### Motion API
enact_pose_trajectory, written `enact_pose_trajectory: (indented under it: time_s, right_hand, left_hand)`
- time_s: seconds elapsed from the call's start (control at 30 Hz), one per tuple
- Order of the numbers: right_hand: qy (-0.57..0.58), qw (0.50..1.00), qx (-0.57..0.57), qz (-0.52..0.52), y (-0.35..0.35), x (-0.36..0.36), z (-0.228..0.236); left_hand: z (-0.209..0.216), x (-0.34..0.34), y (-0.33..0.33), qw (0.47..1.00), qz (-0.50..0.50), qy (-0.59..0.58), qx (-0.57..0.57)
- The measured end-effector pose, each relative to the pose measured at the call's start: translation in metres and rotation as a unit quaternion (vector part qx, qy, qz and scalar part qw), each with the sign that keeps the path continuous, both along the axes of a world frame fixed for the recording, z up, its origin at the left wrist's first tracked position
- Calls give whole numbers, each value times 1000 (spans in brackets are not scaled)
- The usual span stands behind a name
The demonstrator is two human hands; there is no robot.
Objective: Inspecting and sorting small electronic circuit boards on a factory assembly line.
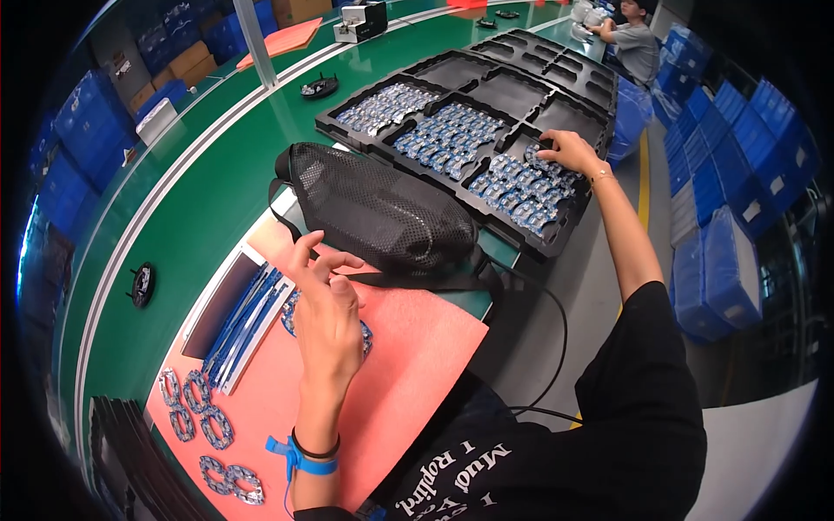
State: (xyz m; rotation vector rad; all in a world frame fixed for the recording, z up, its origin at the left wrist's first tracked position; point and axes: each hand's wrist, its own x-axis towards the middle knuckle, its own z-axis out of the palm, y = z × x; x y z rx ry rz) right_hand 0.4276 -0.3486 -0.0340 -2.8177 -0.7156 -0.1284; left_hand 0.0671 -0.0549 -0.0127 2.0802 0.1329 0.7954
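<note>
One rounded blue-and-silver circuit board [532,157] sat at the fingertips of my right hand [569,152], over the near right compartment of a black moulded plastic tray [519,87]. Fingers bent and touching it; whether the pinch had closed, I could not tell. Three compartments held close-packed rows of similar boards [447,139].

My left hand [330,321] hung over a salmon-pink sheet [417,339], fingers loosely curled and apart, nothing in them. Behind it, another blue board [367,339] showed, partly hidden. Three more figure-eight boards [207,412] lay on the sheet's left part.

Progress, in my judgement: midway. Those three compartments looked largely filled, the right one less tidily; at least four boards lay outside the tray.

Farther out: a black mesh bag [373,208] between sheet and tray, a bundle of slim blue strips [243,326] beside the boards, and the green bench top [200,191] beneath.
</note>
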Motion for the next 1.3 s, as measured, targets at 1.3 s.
enact_pose_trajectory:
  time_s: [1.3]
  right_hand:
    - [-31, 999, 33, 3, -8, -4, -15]
  left_hand:
    - [2, -1, -3, 1000, -8, 22, -9]
